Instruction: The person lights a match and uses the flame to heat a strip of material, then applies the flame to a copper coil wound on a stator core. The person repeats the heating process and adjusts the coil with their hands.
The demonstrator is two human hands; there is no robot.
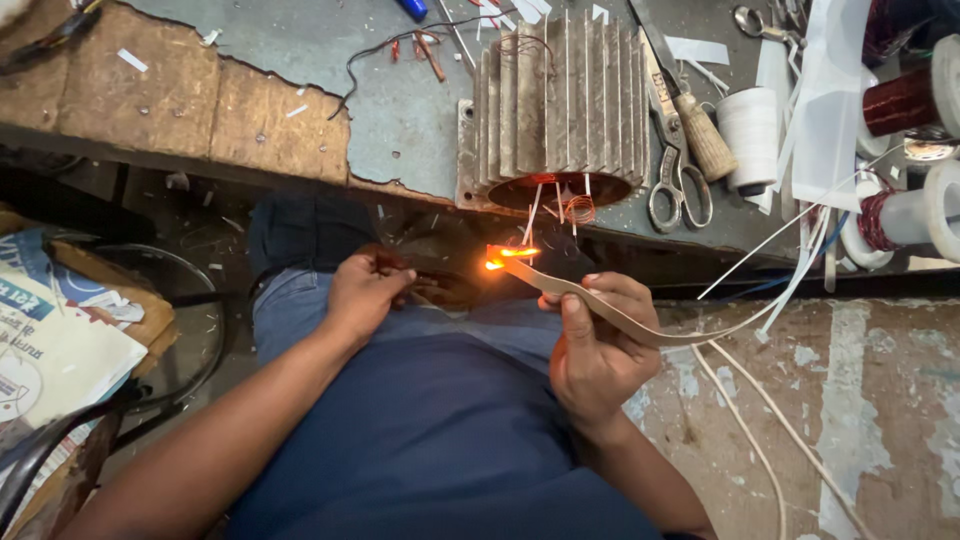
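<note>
Head view looks down over the person's lap and a worn workbench [400, 120] on the far side. Right hand [598, 345] is closed around a pale flat strip [640, 325], thumb pressed along its top; the strip runs left and far from the fist to a tip that glows orange with a small flame [505, 257]. From the near side of the fist the strip trails off to the right, toward thin white cords [760, 420] lying on the paint-streaked floor. Left hand [365, 290] sits to the left of the flame, fingers curled shut; whatever it pinches is too small to make out.

Just beyond the flame, a finned metal motor housing [555, 110] lies at the bench's near edge, its open end facing the person, with copper wire leads [578, 208] and white sleeves hanging out of it, close to the burning tip. To the right of the housing lie scissors [675, 170], a wooden-handled tool [705, 135], a spool of white thread [750, 135] and reels of reddish copper wire [900, 100]. Far left on the floor, printed paper [50, 340] rests beside a black cable loop [190, 330].
</note>
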